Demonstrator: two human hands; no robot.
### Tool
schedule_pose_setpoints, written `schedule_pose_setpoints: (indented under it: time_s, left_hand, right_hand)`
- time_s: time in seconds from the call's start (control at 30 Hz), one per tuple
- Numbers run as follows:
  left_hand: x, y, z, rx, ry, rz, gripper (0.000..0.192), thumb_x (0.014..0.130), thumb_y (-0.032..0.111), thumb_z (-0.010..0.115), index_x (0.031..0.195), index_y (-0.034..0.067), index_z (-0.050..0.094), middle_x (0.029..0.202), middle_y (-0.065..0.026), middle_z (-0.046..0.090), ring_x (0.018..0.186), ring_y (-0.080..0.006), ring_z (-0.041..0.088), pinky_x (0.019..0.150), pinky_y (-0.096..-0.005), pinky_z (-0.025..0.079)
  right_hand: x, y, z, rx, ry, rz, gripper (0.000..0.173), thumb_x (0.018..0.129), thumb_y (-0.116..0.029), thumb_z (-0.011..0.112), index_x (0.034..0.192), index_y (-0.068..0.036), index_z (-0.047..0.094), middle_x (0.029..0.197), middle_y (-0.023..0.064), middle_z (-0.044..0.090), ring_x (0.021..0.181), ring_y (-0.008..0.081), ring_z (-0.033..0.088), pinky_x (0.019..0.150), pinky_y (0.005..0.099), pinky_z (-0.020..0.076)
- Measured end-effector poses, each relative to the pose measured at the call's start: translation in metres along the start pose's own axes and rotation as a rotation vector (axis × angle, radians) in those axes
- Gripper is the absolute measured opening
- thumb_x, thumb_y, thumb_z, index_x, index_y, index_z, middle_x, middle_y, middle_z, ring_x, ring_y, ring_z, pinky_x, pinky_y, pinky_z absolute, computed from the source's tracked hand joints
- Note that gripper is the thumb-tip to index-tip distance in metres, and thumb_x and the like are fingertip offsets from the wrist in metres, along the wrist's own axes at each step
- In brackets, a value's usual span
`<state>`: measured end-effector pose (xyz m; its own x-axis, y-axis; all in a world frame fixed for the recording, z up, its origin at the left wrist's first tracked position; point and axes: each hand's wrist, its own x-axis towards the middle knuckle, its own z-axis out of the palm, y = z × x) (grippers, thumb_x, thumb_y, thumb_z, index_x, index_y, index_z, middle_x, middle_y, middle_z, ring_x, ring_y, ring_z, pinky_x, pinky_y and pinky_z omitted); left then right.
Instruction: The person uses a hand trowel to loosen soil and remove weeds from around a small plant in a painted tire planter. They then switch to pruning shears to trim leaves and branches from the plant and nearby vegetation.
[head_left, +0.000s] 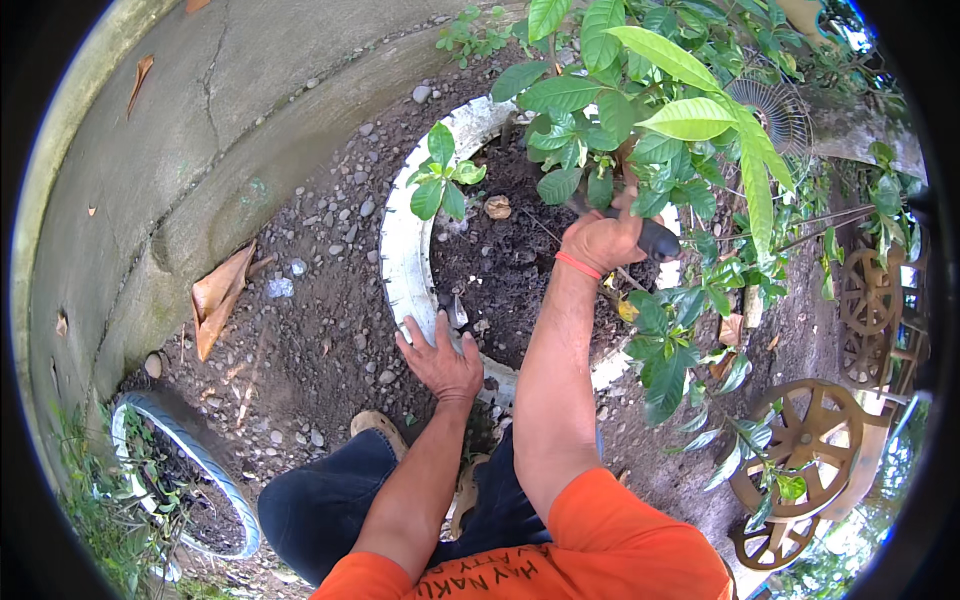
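A white-painted tire planter with a notched rim lies on the ground before me, filled with dark, damp soil. My left hand rests on its near left rim, fingers spread and holding nothing. Over the right side of the soil, my right hand is closed around the dark handle of a hand tool. Leaves and the hand hide most of the tool, so its kind is unclear. A leafy shrub overhangs the planter's far right. One small leafy sprig stands at the left rim.
A curved concrete wall bounds the left, with a large dry leaf near its foot. Pebbly soil surrounds the planter. Another tire planter is at lower left. Brown spoked wheels and a wire fan guard are at right.
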<state>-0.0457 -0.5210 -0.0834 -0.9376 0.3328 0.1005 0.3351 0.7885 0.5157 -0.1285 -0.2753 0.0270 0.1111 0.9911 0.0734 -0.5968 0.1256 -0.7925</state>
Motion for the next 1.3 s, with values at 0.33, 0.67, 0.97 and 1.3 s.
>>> schedule_pose_setpoints:
  time_s: [0.33, 0.67, 0.97, 1.3]
  left_hand:
    - [-0.002, -0.001, 0.000, 0.046, -0.052, -0.017, 0.054, 0.085, 0.039, 0.059, 0.130, 0.010, 0.057, 0.149, -0.0294, 0.024, 0.134, -0.0562, 0.019, 0.109, -0.0641, 0.021]
    - [0.000, 0.000, 0.001, 0.043, -0.013, -0.007, 0.054, 0.084, 0.039, 0.059, 0.129, 0.011, 0.056, 0.148, -0.0264, 0.025, 0.134, -0.0552, 0.020, 0.108, -0.0636, 0.023]
    - [-0.002, 0.000, 0.002, 0.033, -0.013, -0.024, 0.054, 0.084, 0.040, 0.059, 0.129, 0.011, 0.056, 0.148, -0.0256, 0.026, 0.134, -0.0550, 0.021, 0.108, -0.0634, 0.023]
    - [-0.002, -0.001, 0.000, 0.025, -0.045, -0.009, 0.056, 0.085, 0.039, 0.059, 0.134, 0.011, 0.052, 0.150, -0.0284, 0.021, 0.137, -0.0531, 0.016, 0.112, -0.0615, 0.017]
  right_hand:
    - [-0.002, 0.019, -0.008, -0.243, 0.045, -0.271, 0.026, 0.081, 0.004, 0.063, 0.104, -0.002, 0.053, 0.104, 0.0100, 0.058, 0.086, 0.0212, 0.058, 0.076, 0.0386, 0.0491]
    - [-0.035, -0.020, -0.009, -0.451, -0.028, -0.475, 0.018, 0.076, 0.004, 0.068, 0.081, -0.005, 0.053, 0.078, 0.0050, 0.055, 0.073, 0.0165, 0.055, 0.067, 0.0356, 0.0478]
    - [-0.039, -0.038, -0.023, -0.598, 0.243, -0.409, 0.016, 0.083, -0.005, 0.066, 0.083, -0.005, 0.050, 0.079, 0.0060, 0.054, 0.071, 0.0174, 0.052, 0.072, 0.0365, 0.0445]
    - [-0.043, -0.050, -0.020, -0.171, 0.294, -0.177, 0.017, 0.078, 0.001, 0.065, 0.077, -0.006, 0.049, 0.075, 0.0048, 0.054, 0.071, 0.0160, 0.052, 0.071, 0.0349, 0.0458]
